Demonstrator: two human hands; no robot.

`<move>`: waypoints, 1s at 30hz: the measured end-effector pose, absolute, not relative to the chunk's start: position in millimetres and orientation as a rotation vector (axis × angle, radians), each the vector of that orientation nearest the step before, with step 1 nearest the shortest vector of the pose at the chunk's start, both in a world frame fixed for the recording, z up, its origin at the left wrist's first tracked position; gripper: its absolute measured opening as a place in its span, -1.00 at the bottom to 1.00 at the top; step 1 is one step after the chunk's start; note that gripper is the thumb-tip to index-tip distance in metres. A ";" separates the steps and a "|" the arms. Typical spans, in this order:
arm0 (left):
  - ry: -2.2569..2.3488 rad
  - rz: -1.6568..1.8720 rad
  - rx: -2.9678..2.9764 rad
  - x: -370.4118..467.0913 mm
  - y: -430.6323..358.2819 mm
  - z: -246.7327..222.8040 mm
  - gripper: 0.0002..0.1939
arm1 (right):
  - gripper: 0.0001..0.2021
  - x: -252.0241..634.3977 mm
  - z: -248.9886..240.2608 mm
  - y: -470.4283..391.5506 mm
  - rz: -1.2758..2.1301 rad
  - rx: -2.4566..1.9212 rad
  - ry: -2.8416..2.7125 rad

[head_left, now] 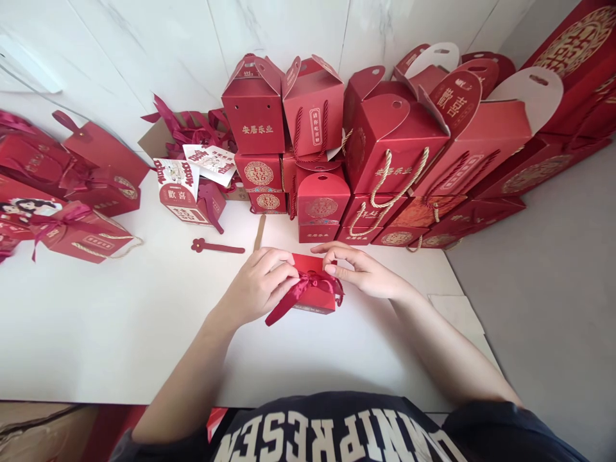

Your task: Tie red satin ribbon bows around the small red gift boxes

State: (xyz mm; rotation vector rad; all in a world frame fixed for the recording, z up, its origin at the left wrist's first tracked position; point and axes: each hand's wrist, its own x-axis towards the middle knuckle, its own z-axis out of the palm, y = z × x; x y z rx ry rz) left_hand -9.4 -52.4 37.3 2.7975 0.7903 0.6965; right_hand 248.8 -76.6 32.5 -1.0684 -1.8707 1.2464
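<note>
A small red box [317, 300] lies on the white table in front of me, with a dark red satin ribbon [285, 305] tied in a bow across it. One ribbon tail hangs toward the lower left. My left hand [262, 282] is at the box's left side, its fingers curled and pressed together at the bow's left part; the fingertips are partly hidden. On the right, my right hand [360, 272] has its fingers spread over the box's right edge, with the thumb near the ribbon.
Stacked red boxes [323, 192] stand along the wall. A red flower-ended strip [219, 247] and a tan strip [260, 233] lie beyond my left hand. Farther left are a small printed box [185, 208] and red gift boxes [84, 237] on the white table [120, 321].
</note>
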 end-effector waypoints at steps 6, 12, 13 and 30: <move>0.760 0.665 2.493 -1.5 -54.8 35.2 -0.93 | -0.89 248.2 29.5 -76.3 1.188 -1.011 -1.946; 0.833 0.703 2.293 2.8 -51.7 25.9 -0.86 | -0.85 245.4 26.3 -75.0 1.201 -0.975 -1.909; 0.845 0.711 2.253 3.5 -51.1 24.6 -0.83 | -0.86 244.8 25.7 -74.8 1.216 -0.958 -1.905; 0.940 0.884 1.986 13.6 -46.6 0.8 -0.68 | -0.72 242.0 16.2 -71.1 1.386 -0.941 -1.759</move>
